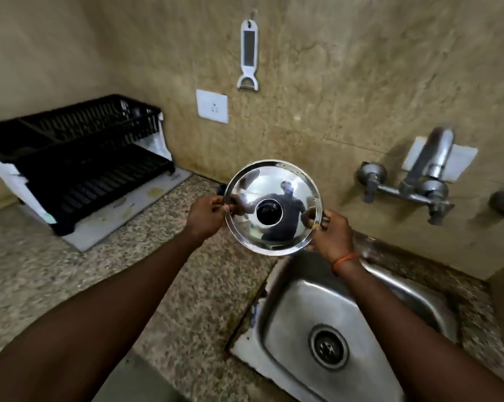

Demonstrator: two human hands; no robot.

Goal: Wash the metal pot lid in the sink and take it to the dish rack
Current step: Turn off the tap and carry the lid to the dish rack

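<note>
**Lid held in both hands above the counter, left of the sink**

At far left, a black two-tier rack (79, 158) is set on a pale mat (123, 216) on the speckled counter (56, 271), against the wall. A white socket (212, 106) is fixed to the wall just right of the rack, and a white peeler (248, 56) is hung above it.

The left hand (207, 217) is closed on the left rim of the lid (274, 207), its grip pinched on the edge. The lid is held in the air, tilted up so that its shiny domed face and dark knob (269, 211) are turned toward the camera; it is over the counter's back edge, just beyond the sink's upper left corner. The right hand (332, 230) is closed on the right rim, its grip likewise pinched on the edge; an orange thread (345, 261) is worn on that wrist.

The steel sink (303, 300) is seen at lower right, its drain (328, 346) uncovered. A tap (430, 161) with its valves is mounted on the wall above it.
</note>
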